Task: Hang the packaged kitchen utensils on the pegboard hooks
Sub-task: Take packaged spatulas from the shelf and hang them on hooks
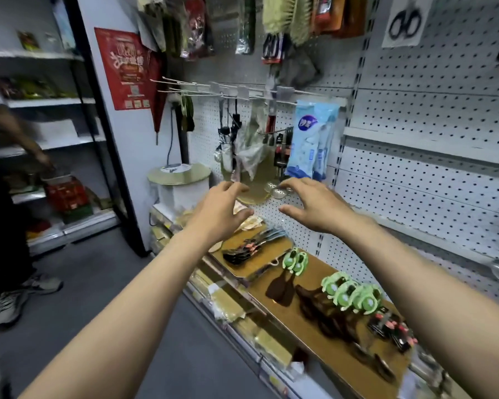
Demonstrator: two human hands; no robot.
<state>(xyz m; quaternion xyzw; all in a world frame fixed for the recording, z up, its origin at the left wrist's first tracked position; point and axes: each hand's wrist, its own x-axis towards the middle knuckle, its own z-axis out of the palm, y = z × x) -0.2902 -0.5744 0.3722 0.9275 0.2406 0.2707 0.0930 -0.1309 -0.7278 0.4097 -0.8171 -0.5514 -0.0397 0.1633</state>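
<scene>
Pegboard (432, 110) fills the wall beyond both hands, white and perforated, running up and off to the right of them. Below the hands a brown wooden shelf (314, 321) stretches toward the camera, carrying the packaged utensils waiting to be hung: dark spatulas on green cards (349, 295) lie under the right forearm, a smaller pair with green tops (295, 262) sits nearer the right wrist, and a bundle of dark spoons (239, 251) lies just below the left wrist. Small black and pink packs (392, 329) rest at the near end of the shelf.

Above the fingertips, a row of metal hooks (213, 89) juts from the board. A light blue package (311, 142) hangs just above the right hand, and a crumpled clear bag (251, 148) hangs above the gap between the two hands. A round gold board (179, 172) sits on a white stand to the left of the left hand. Two small perforated metal strainers (277, 190) hang just ahead of the right fingertips.

Left hand (218, 213) and right hand (314, 207) both reach forward, near each other yet apart, fingers spread and loosely bent, holding nothing. Neither touches a package.

Far to the left, another person (3, 174) stands by side shelving.
</scene>
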